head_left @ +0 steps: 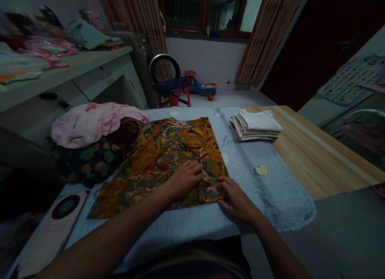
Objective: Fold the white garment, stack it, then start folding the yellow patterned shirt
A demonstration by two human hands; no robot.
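Observation:
A mustard-yellow patterned garment [162,150] with red, green and grey motifs lies spread on the table. Its right side has a folded-over strip. My left hand [187,178] rests flat on the cloth beside that strip, fingers stretched out together. At the near right corner, my right hand [236,199] has its fingers on top and its thumb low at the edge, closed on the fabric. A stack of folded clothes [255,126], white on top, sits at the back right. To the left is a heap with a pink garment [87,124] over a dark patterned cloth [90,158].
A pale blue blanket [249,162] with heart patches covers part of the wooden table [319,150]. A pink oblong object [45,239] with a dark round disc lies at the near left. Beyond stand a red stool [174,98], a blue ride-on toy [200,86] and a cluttered counter [99,62].

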